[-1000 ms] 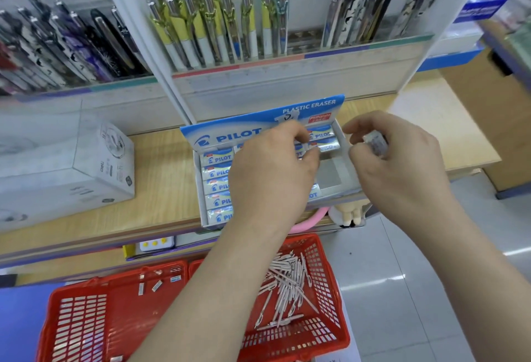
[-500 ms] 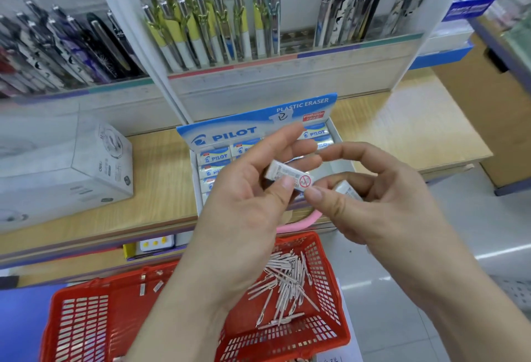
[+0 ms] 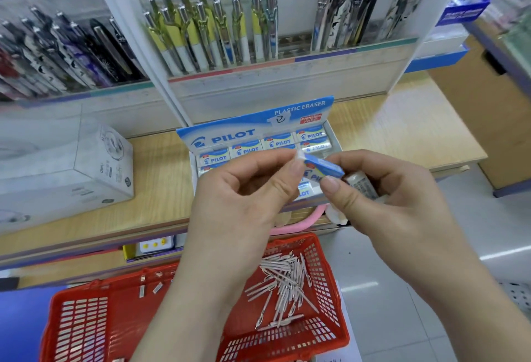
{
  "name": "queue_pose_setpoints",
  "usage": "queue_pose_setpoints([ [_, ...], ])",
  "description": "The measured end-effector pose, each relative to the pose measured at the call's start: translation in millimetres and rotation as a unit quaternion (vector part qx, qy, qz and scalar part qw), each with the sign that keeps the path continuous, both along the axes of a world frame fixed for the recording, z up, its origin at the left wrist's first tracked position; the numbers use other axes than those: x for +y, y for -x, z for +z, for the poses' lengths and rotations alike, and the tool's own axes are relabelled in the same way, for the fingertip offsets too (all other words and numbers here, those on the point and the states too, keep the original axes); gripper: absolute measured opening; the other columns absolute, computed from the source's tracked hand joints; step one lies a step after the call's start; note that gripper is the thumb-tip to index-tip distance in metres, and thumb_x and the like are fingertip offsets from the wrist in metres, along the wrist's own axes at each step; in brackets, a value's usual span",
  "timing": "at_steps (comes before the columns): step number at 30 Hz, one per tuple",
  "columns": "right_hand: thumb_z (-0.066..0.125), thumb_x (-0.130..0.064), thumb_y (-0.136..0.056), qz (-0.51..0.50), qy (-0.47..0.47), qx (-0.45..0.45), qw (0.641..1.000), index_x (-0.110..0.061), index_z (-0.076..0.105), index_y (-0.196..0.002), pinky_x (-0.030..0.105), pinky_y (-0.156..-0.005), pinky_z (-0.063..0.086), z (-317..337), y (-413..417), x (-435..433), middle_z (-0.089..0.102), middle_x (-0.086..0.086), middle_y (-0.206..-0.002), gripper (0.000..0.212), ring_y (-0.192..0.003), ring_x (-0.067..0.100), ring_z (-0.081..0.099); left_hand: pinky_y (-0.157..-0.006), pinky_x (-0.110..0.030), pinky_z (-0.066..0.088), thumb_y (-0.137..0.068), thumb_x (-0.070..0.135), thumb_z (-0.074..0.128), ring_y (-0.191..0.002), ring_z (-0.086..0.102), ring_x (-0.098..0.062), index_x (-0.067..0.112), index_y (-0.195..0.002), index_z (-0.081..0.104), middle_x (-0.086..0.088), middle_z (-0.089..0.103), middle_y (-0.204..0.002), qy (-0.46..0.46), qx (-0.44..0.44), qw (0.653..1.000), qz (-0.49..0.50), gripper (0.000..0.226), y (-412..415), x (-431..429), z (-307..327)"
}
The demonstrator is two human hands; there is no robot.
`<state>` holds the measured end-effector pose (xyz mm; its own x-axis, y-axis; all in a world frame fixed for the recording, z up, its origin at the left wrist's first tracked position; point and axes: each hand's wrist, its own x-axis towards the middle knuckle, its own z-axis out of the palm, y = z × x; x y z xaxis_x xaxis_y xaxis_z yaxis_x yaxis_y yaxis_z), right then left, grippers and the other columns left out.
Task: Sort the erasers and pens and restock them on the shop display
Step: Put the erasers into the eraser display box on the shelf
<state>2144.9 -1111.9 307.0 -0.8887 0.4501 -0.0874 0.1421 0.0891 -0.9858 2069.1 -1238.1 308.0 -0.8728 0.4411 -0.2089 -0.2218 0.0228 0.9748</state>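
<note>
A blue and white Pilot eraser (image 3: 323, 168) is pinched at both ends, by the fingertips of my left hand (image 3: 244, 198) and the thumb and forefinger of my right hand (image 3: 385, 198). A second, pale eraser (image 3: 362, 185) lies tucked in my right palm. Both hands hover just above the front of the open Pilot eraser display box (image 3: 258, 129), which holds rows of blue-labelled erasers (image 3: 247, 150). Behind it, pens (image 3: 218, 31) stand in the display rack.
The box sits on a wooden shelf (image 3: 155, 189). A grey carton (image 3: 66, 166) lies to its left. Below me a red basket (image 3: 330, 318) holds several silver pens (image 3: 283, 284). More dark pens (image 3: 63, 54) fill the left rack. Tiled floor lies to the right.
My left hand lifted out of the box; an eraser passed between my hands and was turned over, so its blue Pilot face shows instead of the white side.
</note>
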Motion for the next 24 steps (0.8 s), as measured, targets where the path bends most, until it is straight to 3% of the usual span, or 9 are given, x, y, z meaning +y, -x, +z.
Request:
queue_pose_setpoints([
  [5,0.061,-0.013,-0.085,0.052,0.032,-0.045,0.997,-0.018,0.067,-0.082,0.003,-0.043,0.032,4.6,2.3,10.8,0.056,-0.017,-0.048,0.008,-0.041,0.0,0.051,-0.069,-0.018,0.053,-0.073,0.015,0.074,-0.075,0.065,-0.007,0.036,-0.092,0.073,0.005,0.07,-0.081,0.048,0.081,0.994,-0.059,0.029,7.1,-1.2,-2.1],
  [10,0.06,-0.012,-0.086,0.049,0.082,-0.07,0.993,-0.011,0.068,-0.086,0.004,-0.041,0.032,3.3,3.1,20.4,0.054,-0.016,-0.043,0.007,-0.04,-0.001,0.049,-0.063,-0.011,0.048,-0.07,0.009,0.078,-0.065,0.063,0.001,0.033,-0.083,0.074,0.013,0.068,-0.069,0.133,0.138,0.978,-0.087,0.028,12.1,5.0,-0.5],
  [15,0.063,-0.005,-0.085,-0.045,0.084,-0.054,0.994,-0.012,0.07,-0.09,0.008,-0.043,0.035,-3.4,5.7,28.1,0.059,-0.011,-0.05,0.011,-0.042,0.003,0.05,-0.067,-0.011,0.05,-0.072,0.014,0.078,-0.065,0.063,0.002,0.03,-0.081,0.071,0.012,0.069,-0.071,0.174,0.154,0.971,-0.051,0.02,15.8,19.3,-8.7],
  [18,0.058,-0.002,-0.085,-0.121,0.072,-0.08,0.987,-0.016,0.072,-0.085,0.02,-0.044,0.034,-15.5,7.0,38.4,0.055,0.001,-0.06,0.019,-0.051,0.012,0.044,-0.067,-0.012,0.046,-0.074,0.022,0.077,-0.067,0.059,-0.001,0.029,-0.087,0.073,0.011,0.066,-0.073,0.238,0.221,0.945,-0.045,0.015,20.7,28.5,-19.2],
  [24,0.04,0.009,-0.084,-0.128,0.193,-0.071,0.97,-0.006,0.071,-0.091,0.02,-0.039,0.031,-21.3,11.3,40.8,0.054,0.006,-0.072,0.035,-0.056,0.015,0.048,-0.079,-0.026,0.044,-0.076,0.033,0.074,-0.083,0.055,-0.014,0.024,-0.101,0.074,0.007,0.064,-0.095,0.335,0.344,0.874,-0.072,0.026,26.1,43.7,-35.9],
])
